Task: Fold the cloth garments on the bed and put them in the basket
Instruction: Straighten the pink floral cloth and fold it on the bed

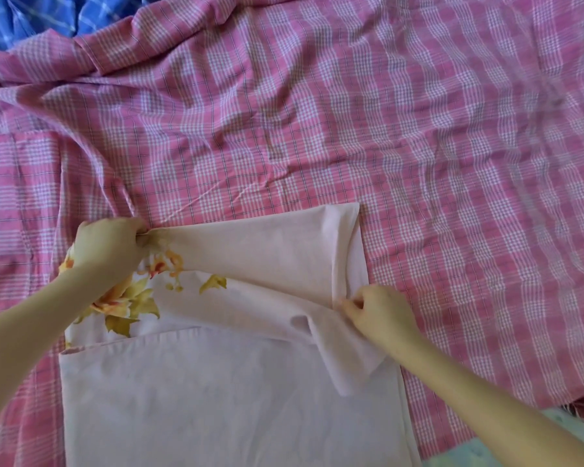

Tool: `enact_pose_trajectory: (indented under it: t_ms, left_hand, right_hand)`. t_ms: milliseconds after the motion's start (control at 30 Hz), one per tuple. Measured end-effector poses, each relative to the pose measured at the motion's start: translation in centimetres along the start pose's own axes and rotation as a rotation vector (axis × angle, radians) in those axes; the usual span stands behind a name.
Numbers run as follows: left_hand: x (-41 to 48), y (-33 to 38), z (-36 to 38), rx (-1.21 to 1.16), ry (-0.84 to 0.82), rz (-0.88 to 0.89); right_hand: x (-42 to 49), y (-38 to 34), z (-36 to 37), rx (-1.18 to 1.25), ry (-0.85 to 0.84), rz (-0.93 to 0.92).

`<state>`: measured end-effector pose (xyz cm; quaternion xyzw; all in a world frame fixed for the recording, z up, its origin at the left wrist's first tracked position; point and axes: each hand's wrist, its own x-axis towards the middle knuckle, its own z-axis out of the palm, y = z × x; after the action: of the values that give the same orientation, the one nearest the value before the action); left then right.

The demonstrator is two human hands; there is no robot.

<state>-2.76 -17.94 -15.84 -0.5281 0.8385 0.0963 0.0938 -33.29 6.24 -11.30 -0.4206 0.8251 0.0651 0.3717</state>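
A pale pink cloth [236,392] with a yellow and orange flower print lies on the bed, its far part doubled back toward me. My left hand [108,247] is shut on the cloth's far left corner. My right hand [378,308] pinches the bunched fold at the cloth's right side. The flower print [125,301] shows between the layers, partly under my left wrist. No basket is in view.
A wrinkled pink checked sheet [351,112] covers the bed all around the cloth. A blue checked fabric [48,18] is bunched at the far left corner. At the lower right the bed edge [580,407] and a light floor show.
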Motion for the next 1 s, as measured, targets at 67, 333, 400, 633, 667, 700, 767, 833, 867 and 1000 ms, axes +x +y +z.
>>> enact_pose_trajectory:
  t_ms: [67,333,400,633,667,700,767,833,867,1000]
  left_hand:
    - [0.0,0.1,0.0,-0.001,0.014,0.011]
    - [0.0,0.9,-0.5,0.056,-0.033,-0.047]
    - [0.0,0.9,-0.4,0.067,-0.029,-0.043]
    - [0.2,0.7,0.0,0.089,-0.047,-0.052]
    - [0.2,0.7,0.1,0.093,-0.052,-0.059]
    - [0.3,0.6,0.2,0.101,-0.058,-0.066]
    - [0.4,0.6,0.4,0.135,-0.076,-0.082]
    - [0.6,0.7,0.7,0.173,-0.092,-0.093]
    - [0.7,0.7,0.8,0.181,-0.097,-0.099]
    - [0.8,0.6,1.1,0.219,-0.113,-0.103]
  right_hand:
    - [1.3,1.0,0.4,0.107,0.083,0.065]
    - [1.8,-0.1,1.9,0.305,0.045,0.095]
    - [1.9,-0.1,1.9,0.373,0.056,0.13]
    - [1.8,0.2,1.7,0.615,0.096,0.206]
    - [1.6,0.3,1.7,0.535,0.127,0.162]
    - [1.4,0.3,1.4,0.429,0.163,0.102]
    - [0.7,0.7,0.4,0.204,0.257,-0.002]
    - [0.7,1.7,-0.8,0.039,0.357,-0.03]
    - [1.2,2.5,-1.3,-0.013,0.382,-0.023]
    - [3.3,3.8,-0.5,-0.084,0.269,-0.068]
